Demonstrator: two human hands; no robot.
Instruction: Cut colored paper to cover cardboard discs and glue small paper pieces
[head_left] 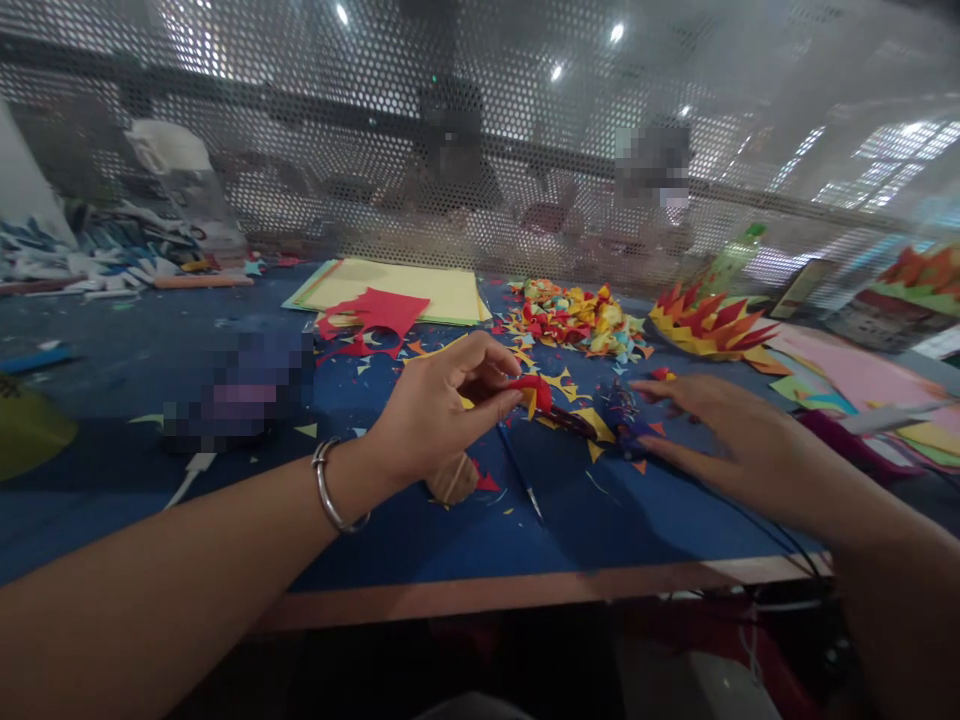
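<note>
My left hand (457, 400), with a silver bangle at the wrist, pinches a small curled red and yellow paper piece (534, 393) between thumb and fingers. Over the table to its right, my right hand (709, 425) has its thumb and fingers apart. Its fingertips reach beside a blurred dark-blue object (621, 415); whether they touch it cannot be told. Below the left hand lie a round tan object (454, 478) and a thin blue-handled brush-like tool (520, 470). Yellow paper scraps (592, 422) are scattered around both hands.
Further back are cut red paper (390, 315), stacked pale-yellow sheets (409, 285) and a heap of colourful paper pieces (574, 318). A pointed red-yellow paper crown (709, 325) stands right. A pixelated item (240, 390) with a white cable lies left. Perforated mesh (337, 190) rises behind.
</note>
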